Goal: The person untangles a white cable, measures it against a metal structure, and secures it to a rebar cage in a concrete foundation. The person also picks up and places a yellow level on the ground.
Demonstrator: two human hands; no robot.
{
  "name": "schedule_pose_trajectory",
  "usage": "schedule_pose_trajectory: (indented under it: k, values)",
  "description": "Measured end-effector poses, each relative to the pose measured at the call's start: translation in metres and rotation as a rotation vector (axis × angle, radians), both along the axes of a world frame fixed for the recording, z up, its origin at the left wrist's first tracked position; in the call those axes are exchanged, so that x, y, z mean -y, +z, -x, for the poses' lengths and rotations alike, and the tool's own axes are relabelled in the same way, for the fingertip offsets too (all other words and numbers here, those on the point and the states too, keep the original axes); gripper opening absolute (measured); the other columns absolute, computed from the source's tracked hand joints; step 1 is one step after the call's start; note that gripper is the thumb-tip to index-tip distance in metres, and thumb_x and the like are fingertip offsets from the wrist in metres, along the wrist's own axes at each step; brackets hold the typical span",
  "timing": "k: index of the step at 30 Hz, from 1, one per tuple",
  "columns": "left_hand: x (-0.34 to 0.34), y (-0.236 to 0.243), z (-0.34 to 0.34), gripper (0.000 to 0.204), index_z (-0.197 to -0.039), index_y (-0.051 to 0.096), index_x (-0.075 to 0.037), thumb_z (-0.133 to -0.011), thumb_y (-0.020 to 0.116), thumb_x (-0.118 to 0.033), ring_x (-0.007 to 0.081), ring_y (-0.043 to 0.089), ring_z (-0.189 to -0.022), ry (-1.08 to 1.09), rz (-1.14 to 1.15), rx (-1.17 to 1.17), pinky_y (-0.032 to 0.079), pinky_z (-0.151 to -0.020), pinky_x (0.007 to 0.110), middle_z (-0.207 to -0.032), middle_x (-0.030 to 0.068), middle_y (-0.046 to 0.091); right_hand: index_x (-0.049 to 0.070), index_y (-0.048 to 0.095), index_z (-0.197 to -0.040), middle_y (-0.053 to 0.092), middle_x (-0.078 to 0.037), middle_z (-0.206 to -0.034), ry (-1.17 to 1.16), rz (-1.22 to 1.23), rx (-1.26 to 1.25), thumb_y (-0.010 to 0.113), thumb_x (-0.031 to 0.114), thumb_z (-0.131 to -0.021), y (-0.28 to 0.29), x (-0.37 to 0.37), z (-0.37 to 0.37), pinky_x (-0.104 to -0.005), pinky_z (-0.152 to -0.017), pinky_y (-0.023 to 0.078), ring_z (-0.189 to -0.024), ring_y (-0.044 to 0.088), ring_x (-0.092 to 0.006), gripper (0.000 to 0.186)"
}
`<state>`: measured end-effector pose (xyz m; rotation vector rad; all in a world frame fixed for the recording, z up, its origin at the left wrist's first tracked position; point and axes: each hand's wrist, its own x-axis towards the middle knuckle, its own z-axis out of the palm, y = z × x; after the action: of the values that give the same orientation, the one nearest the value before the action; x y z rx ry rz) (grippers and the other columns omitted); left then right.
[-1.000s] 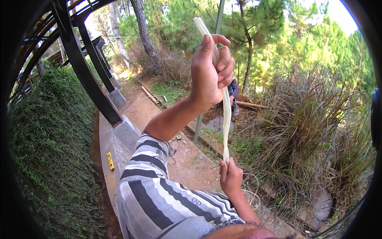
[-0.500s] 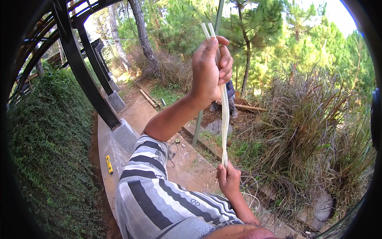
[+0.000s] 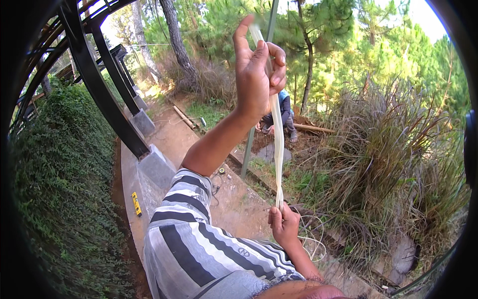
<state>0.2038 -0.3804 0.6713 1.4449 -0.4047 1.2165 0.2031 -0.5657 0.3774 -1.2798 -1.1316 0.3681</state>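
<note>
My left hand [image 3: 256, 77] is raised at the upper middle, gripping pale translucent tubing [image 3: 278, 137] with thumb and curled fingers, while its index finger points up beside the tubing's blurred top end. The doubled strands hang down, twisted near the bottom, to my right hand [image 3: 284, 224], whose fingers are closed on them. Thinner loops of pale line [image 3: 318, 236] lie beside and below my right hand. A slim green post [image 3: 247, 157] stands behind the tubing and my left arm, partly hidden by them.
A person [image 3: 286, 117] crouches by a wooden pole [image 3: 316, 129] beyond the post. At left, black curved beams [image 3: 107, 102] rest on concrete footings [image 3: 157, 169] beside a hedge [image 3: 64, 189]. A yellow level [image 3: 136, 203] and a tape measure [image 3: 221, 171] lie near the path. Tall grass [image 3: 378, 154] grows at right.
My left index finger has lifted from curling over the tubing to pointing upward, and that hand has shifted slightly left. The tubing's top ends are now blurred. My right hand has moved slightly down.
</note>
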Motion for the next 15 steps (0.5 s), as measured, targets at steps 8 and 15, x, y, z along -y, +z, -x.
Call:
schedule_pose_trajectory:
  k: [8, 15]
  values:
    - [-0.011, 0.0, 0.002, 0.032, -0.143, 0.037, -0.018, -0.112, 0.04, -0.022, 0.0049, 0.035, -0.048, 0.038, 0.039, 0.01, 0.026, -0.038, 0.019, -0.083, 0.0071, 0.057, 0.003, 0.06, -0.082, 0.058, -0.002, -0.058, -0.015, -0.031, 0.004, 0.053, 0.026, -0.108, -0.002, -0.007, 0.007, -0.0283, -0.047, 0.044, -0.048, 0.059, -0.0121, 0.035]
    - [-0.024, 0.01, -0.008, 0.03, -0.136, 0.044, -0.01, -0.111, 0.043, -0.025, 0.0066, 0.042, -0.051, 0.056, 0.034, 0.031, 0.033, -0.041, 0.02, -0.08, 0.0057, 0.056, 0.003, 0.064, -0.088, 0.062, -0.007, -0.06, -0.062, -0.037, -0.008, 0.057, 0.015, -0.104, 0.004, -0.006, -0.007, -0.0328, -0.05, 0.048, -0.051, 0.065, -0.0211, 0.021]
